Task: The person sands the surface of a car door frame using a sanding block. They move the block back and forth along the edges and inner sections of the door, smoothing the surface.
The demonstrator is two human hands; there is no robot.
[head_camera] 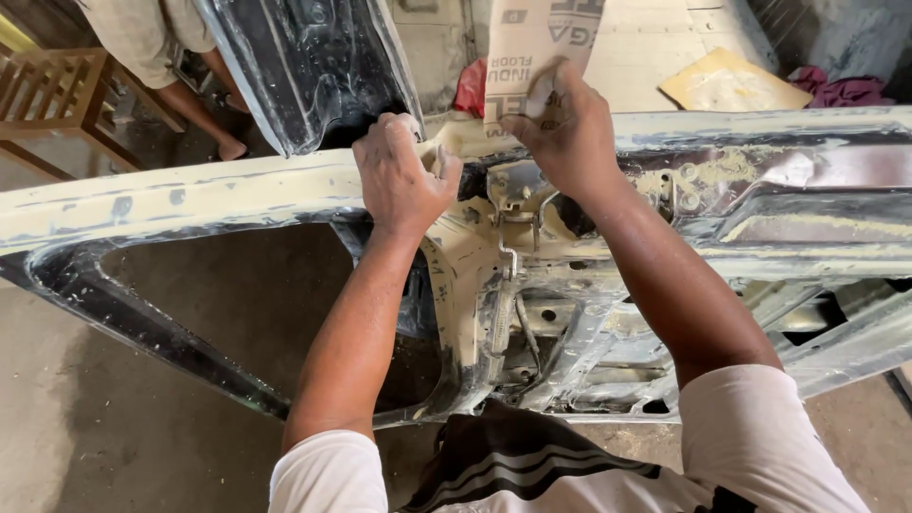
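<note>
A stripped car door [190, 204], coated in pale filler over dark metal, lies across the view with its window opening at the left. My left hand [404, 176] is closed on a small folded piece of sandpaper, pressed against the door's upper edge. A larger sheet of sandpaper [532, 47] stands up from my right hand [570, 133], which grips its lower end just above the door's latch mechanism [518, 204].
A dark glossy body panel [309, 66] leans behind the door at upper left. Another person's legs [204, 109] stand beside a wooden bench [47, 95]. Cardboard [731, 84] and rags [841, 90] lie on the floor at upper right. Bare concrete floor [114, 408] shows below.
</note>
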